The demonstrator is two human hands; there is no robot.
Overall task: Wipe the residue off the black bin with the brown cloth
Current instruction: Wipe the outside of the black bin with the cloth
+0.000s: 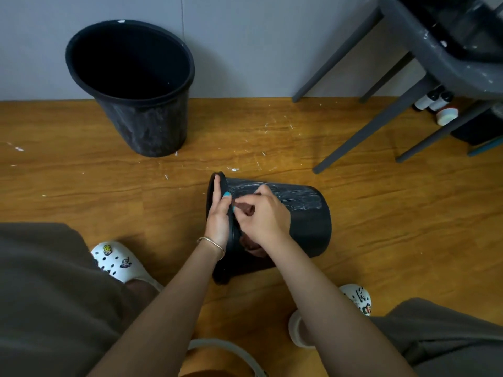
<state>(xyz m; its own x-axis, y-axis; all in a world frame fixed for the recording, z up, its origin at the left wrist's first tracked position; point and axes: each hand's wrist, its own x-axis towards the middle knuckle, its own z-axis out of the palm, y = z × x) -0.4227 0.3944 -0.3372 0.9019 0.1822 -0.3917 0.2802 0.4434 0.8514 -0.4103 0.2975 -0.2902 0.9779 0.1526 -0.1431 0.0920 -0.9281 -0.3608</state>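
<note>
A: Where our arms cross the bottom of the view, we see a grey curved rim (231,349) nearest us, a white cup-like thing (296,331) just beside the right forearm, and our two white clogs, one on the left (119,261) and one on the right (358,297), on the wooden floor (81,191).

B: And past those?

A: We have the black bin (304,221) lying on its side on the floor between our feet, mouth toward the left, with whitish smears across its upper wall. Our left hand (219,213) holds the rim, fingers straight along the edge and thumb over it.

B: The cloth?

A: Our right hand (261,213) has its grip curled around the brown cloth (246,208), pinching it against the bin just beside the rim; more of the cloth (253,246) hangs below the wrist.

B: Further off?

A: We see a second black bin (136,85) standing upright near the grey wall (245,44), white flecks scattered on the floor, and at the right a grey chair (424,58) with small bottles (435,102) beneath it.
</note>
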